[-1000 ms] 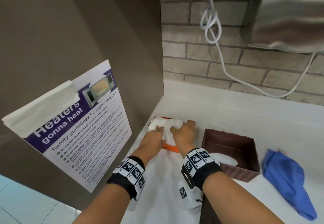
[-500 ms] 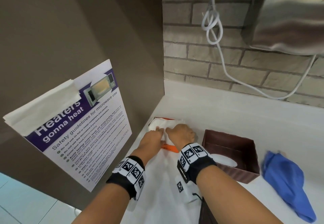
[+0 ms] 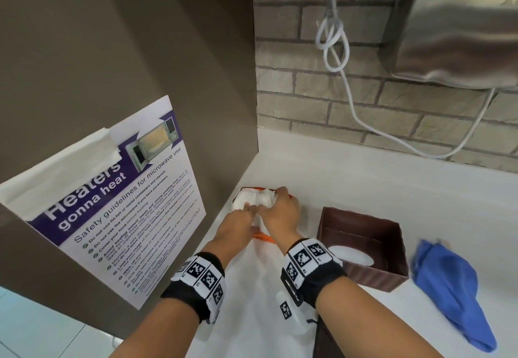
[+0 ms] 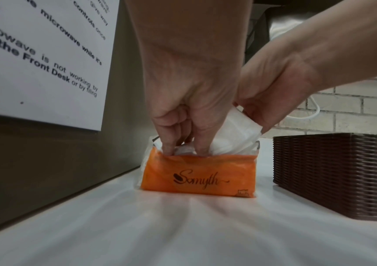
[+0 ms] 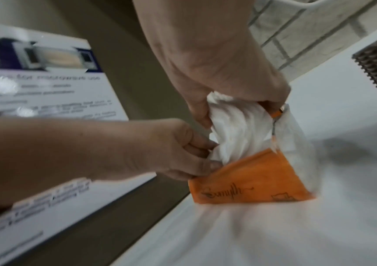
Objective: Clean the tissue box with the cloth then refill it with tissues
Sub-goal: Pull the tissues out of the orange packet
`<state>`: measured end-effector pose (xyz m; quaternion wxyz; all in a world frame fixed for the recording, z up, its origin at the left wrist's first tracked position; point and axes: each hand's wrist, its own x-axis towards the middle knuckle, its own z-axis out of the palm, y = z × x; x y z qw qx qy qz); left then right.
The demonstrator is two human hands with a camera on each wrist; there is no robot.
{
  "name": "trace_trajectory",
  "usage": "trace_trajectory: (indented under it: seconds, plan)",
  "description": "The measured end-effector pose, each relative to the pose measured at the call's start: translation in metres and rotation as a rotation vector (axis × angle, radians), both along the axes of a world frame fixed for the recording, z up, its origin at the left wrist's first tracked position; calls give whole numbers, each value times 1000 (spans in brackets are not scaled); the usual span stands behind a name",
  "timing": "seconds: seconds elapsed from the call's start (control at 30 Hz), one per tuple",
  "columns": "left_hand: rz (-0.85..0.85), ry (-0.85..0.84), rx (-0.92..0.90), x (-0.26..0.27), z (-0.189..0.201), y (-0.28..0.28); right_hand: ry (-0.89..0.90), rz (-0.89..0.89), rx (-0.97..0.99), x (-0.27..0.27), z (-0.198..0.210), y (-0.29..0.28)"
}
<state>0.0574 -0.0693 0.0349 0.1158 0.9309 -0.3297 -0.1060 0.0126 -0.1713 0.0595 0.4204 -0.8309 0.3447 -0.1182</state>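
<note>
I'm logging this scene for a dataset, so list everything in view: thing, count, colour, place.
tissue pack: one, orange wrapper, on the counter by the side panel
tissues: one white wad, half out of the pack
tissue box: one, brown woven, right of the pack
cloth: one, blue, right of the box
counter: one, white
poster: one, white and purple, on the brown panel
cable: one, white, on the brick wall
left hand: fingers in the pack's opening
right hand: grips the tissues

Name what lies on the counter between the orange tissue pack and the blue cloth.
The brown woven tissue box stands between the orange tissue pack and the blue cloth, with bare white counter on either side of it. The head view shows this.
</note>
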Motion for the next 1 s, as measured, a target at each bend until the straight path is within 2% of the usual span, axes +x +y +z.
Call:
trace_trajectory:
  seconds: [0.1, 0.3, 0.43, 0.5, 0.57, 0.67, 0.77, 0.87, 1.0]
  plan:
    - [25, 13, -64, -3, 3, 3, -85, -5, -128, -4, -4, 9]
    - [33, 5, -60, -6, 7, 2, -61, 33, -525, -10, -3, 11]
    - [35, 20, -36, -4, 6, 0, -69, 81, -668, -11, -5, 11]
    - [41, 25, -45, -3, 6, 0, -123, 124, -602, -11, -8, 6]
    - [48, 40, -73, -4, 5, 1, -166, 185, -390, -12, -8, 3]
    - [68, 60, -105, -4, 6, 3, -249, 182, -57, -15, -5, 2]
    - [72, 98, -167, -3, 6, 7, -244, 202, 116, -15, 1, -1]
    - [130, 206, -371, -3, 17, 15, -207, 199, 216, -12, 12, -12]
    - [330, 163, -599, -12, 36, 21, -190, 171, 427, -4, 34, -29]
